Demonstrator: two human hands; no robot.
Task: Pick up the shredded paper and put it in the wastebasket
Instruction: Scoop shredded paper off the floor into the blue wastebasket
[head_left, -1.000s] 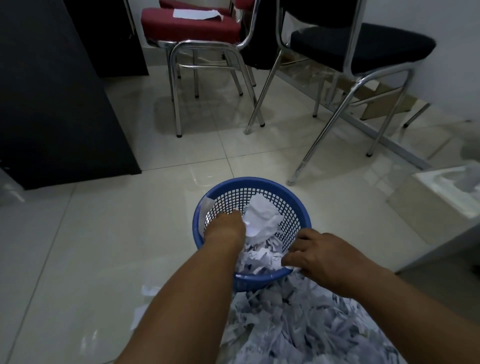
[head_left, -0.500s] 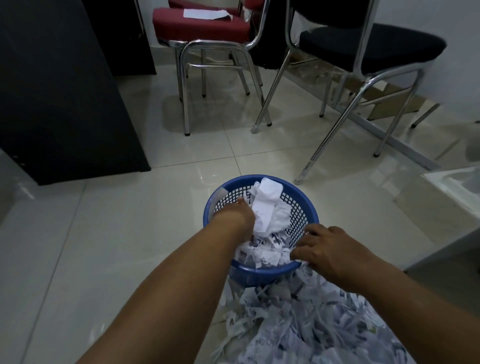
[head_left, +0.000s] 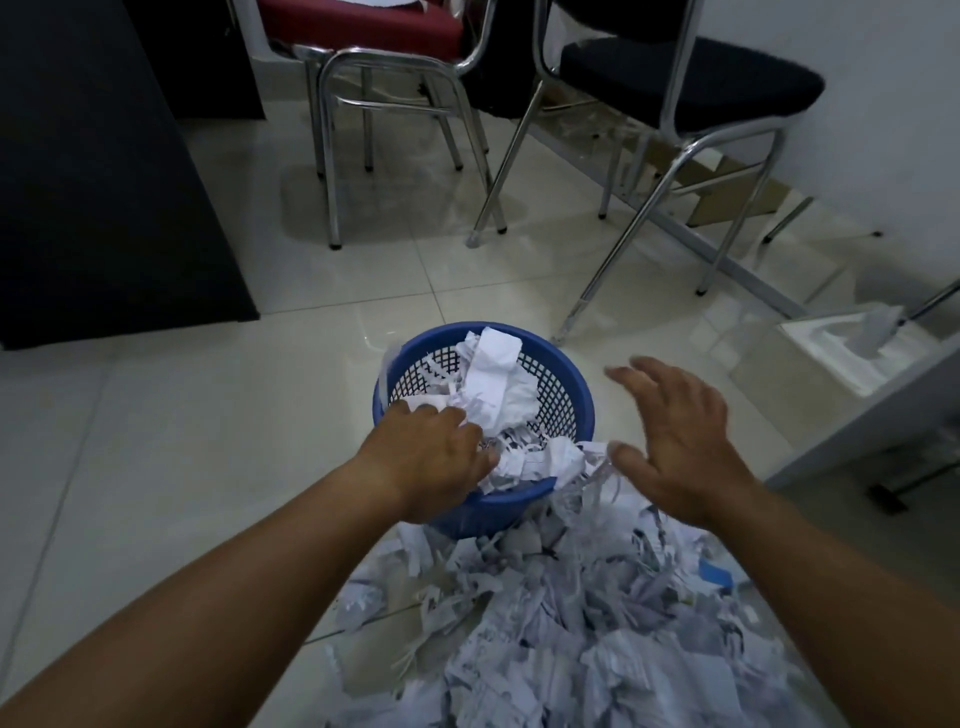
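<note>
Blue mesh wastebasket (head_left: 582, 400) stands upright on the pale tiled floor (head_left: 182, 441), centre of view. Shredded paper (head_left: 571, 634) lies mostly in a broad heap on the floor just in front of the basket, touching its near wall and spreading toward the person. More of it fills the basket to the rim. A larger crumpled white wad sits at the far side, and strips spill over the near-right edge.

Left hand (head_left: 436, 457) reaches over the near rim, knuckles up, wrist across the rim. Grip closed: fingers curled down into the paper inside the basket, tips buried out of sight.

Right hand (head_left: 680, 436) is raised just right of the basket, apart from it, above the edge of the heap. Grip wide open, fingers spread, palm down, holding nothing.

Behind: 2 chrome-legged chairs, red chair (head_left: 363, 31) left, black chair (head_left: 691, 78) right. Dark cabinet (head_left: 104, 182) at left. White container (head_left: 831, 358) at right edge, contents unclear.
</note>
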